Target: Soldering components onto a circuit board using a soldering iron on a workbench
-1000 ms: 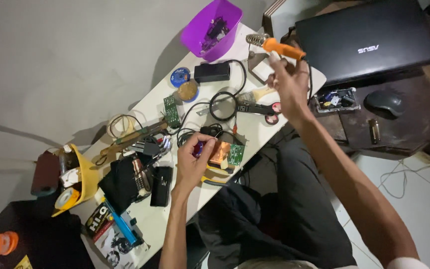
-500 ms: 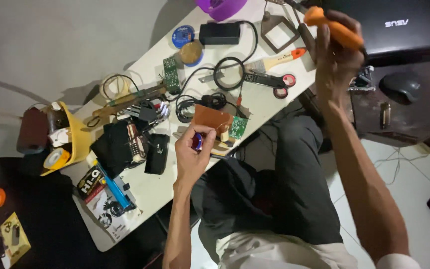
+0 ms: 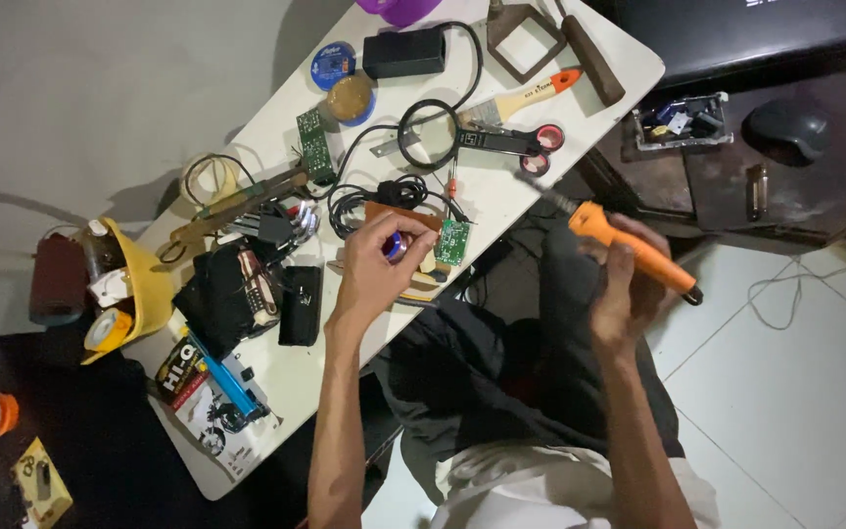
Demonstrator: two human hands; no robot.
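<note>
White surface [image 3: 276,387], long and set on a slant, carries the clutter within arm's reach: a yellow hard hat [image 3: 144,284] at its left end, black cables [image 3: 384,191] coiled mid-board, black-and-red scissors [image 3: 506,140] and a paintbrush [image 3: 526,98] further off. Off its edge, over the lap, the right hand [image 3: 624,284] has its fingers wrapped tight round the orange soldering iron [image 3: 629,250], held clear of the work so the tip touches nothing. Its long axis runs diagonally, metal tip aimed up-left toward the board, cord end down-right. Left hand [image 3: 374,269] rests at the near edge, fingers pinched on a small blue part [image 3: 396,245], possibly a capacitor, just beside a little green circuit board [image 3: 453,242] on a brown block [image 3: 399,217]
</note>
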